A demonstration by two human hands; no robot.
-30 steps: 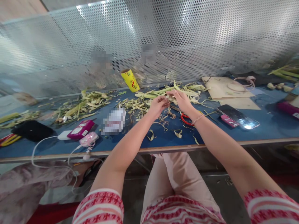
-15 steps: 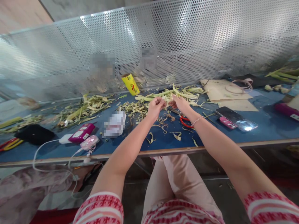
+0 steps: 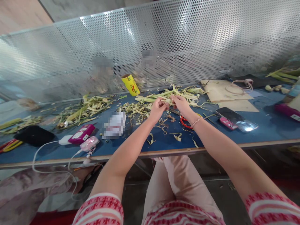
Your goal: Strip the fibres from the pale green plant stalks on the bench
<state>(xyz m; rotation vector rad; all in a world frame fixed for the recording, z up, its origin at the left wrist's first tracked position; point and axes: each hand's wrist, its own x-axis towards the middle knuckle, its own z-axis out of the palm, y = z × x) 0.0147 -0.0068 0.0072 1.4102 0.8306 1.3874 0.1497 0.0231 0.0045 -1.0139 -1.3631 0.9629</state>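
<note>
My left hand [image 3: 159, 107] is closed in a pinch on a small pale yellow-green piece of plant husk [image 3: 169, 102] above the table. Across from it, my right hand [image 3: 180, 102] has its fingers closed on the other side of the same piece. The fingers cover most of the piece, so its shape is hard to make out. Behind the hands lies a heap of pale green stalks and husk strips [image 3: 161, 94]. Below my right wrist lie red-orange handles [image 3: 186, 122], probably of scissors, partly hidden by the arm.
On the blue table [image 3: 164, 140] stand a tilted yellow tube [image 3: 131, 86] and a blurred white packet [image 3: 115, 125]. A phone [image 3: 236, 118] and cardboard [image 3: 225, 90] lie right; a purple device [image 3: 82, 133] with a white cable lies left. A perforated metal screen [image 3: 199, 43] rises behind.
My hands have come slightly closer together, with the left hand a little further right. The heap and the other things on the table have stayed in place.
</note>
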